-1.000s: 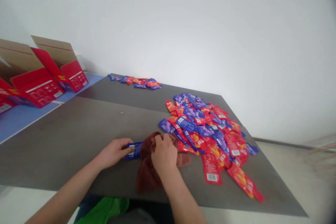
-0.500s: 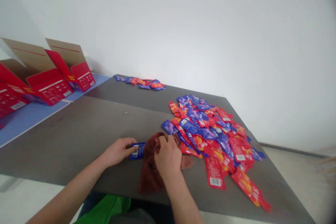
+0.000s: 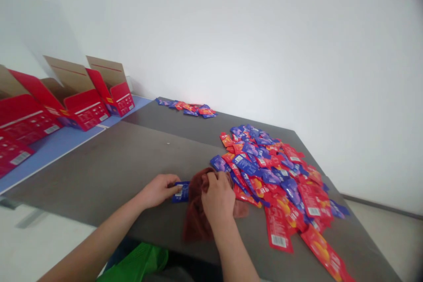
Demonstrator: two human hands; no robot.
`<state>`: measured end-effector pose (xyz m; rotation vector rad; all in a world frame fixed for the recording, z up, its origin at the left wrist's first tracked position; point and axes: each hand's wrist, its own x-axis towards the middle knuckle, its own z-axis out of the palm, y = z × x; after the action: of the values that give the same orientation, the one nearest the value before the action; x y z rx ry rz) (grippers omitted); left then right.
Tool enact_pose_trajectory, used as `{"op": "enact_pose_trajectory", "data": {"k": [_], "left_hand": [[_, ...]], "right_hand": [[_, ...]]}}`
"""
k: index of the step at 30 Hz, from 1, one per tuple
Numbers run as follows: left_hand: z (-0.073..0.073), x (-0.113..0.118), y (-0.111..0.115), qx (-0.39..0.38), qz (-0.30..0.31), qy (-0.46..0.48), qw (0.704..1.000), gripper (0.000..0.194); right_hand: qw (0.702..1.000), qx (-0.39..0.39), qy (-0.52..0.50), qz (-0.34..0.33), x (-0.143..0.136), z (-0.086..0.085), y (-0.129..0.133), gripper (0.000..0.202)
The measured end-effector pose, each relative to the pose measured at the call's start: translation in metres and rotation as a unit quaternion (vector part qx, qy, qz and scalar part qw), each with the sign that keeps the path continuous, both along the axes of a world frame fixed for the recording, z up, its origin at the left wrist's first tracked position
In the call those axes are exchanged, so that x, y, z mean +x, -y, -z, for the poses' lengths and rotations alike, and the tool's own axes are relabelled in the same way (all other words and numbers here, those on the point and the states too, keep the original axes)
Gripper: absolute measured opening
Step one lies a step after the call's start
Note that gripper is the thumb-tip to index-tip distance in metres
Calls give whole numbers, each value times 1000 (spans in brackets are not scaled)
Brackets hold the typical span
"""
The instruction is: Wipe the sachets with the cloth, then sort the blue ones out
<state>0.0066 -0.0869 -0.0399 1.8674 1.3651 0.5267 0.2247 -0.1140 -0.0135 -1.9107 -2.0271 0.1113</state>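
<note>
My left hand [image 3: 162, 191] pinches the left end of a blue sachet [image 3: 185, 191] that lies on the dark grey table [image 3: 139, 150]. The sachet's right end is hidden under a brown cloth [image 3: 194, 220]. Bunched folds of that cloth are gripped in my right hand [image 3: 218, 196], which presses it down over the sachet. Just right of the cloth spreads a heap of red and blue sachets [image 3: 264, 163], some showing white barcode labels. One red sachet [image 3: 279, 229] and another red sachet [image 3: 325, 251] lie at the heap's near edge.
Several open red cardboard boxes [image 3: 87, 110] stand in a row on a blue surface [image 3: 76, 137] to the left. A smaller group of red and blue sachets [image 3: 188, 108] lies at the table's far edge, by the white wall [image 3: 231, 44].
The whole view has shifted, so the table and boxes appear farther right and more boxes show. Both hands keep their holds on the sachet and the cloth.
</note>
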Motion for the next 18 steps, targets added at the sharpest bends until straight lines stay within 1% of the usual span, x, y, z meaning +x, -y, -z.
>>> {"op": "enact_pose_trajectory", "data": {"k": [2, 3, 4, 5, 7, 9, 11, 12, 13, 15, 16, 18], "left_hand": [[0, -1, -1, -7, 17, 17, 1000, 28], [-1, -1, -1, -9, 23, 21, 999, 26], [-1, -1, -1, -6, 25, 19, 999, 25], [-1, -1, -1, 0, 24, 12, 1000, 25], [-1, -1, -1, 12, 13, -11, 1000, 27], [0, -1, -1, 13, 8, -23, 1000, 32], [1, -2, -2, 4, 10, -20, 1000, 34], [2, -2, -2, 3, 10, -17, 1000, 35], [2, -3, -3, 2, 11, -11, 1000, 35], [3, -4, -3, -5, 20, 14, 1000, 31], [2, -4, -3, -10, 26, 28, 999, 27], [1, -3, -3, -16, 28, 43, 999, 22]], "right_hand": [[997, 21, -26, -71, -18, -4, 11, 13], [994, 22, -33, -99, -27, -2, 14, 13], [993, 17, -35, -111, -33, 2, 15, 14], [994, 7, -32, -108, -36, 7, 13, 14], [998, -17, -13, -58, -30, 17, 6, 15], [999, -36, 13, 9, -12, 20, -4, 17], [998, -34, 27, 48, 3, 14, -7, 18], [998, -26, 23, 47, 6, 8, -6, 18], [999, -14, 13, 30, 5, 2, -2, 17], [999, 10, -16, -35, -10, -8, 8, 14], [997, 18, -29, -75, -22, -10, 13, 13], [990, 23, -39, -134, -45, -8, 20, 14]]}}
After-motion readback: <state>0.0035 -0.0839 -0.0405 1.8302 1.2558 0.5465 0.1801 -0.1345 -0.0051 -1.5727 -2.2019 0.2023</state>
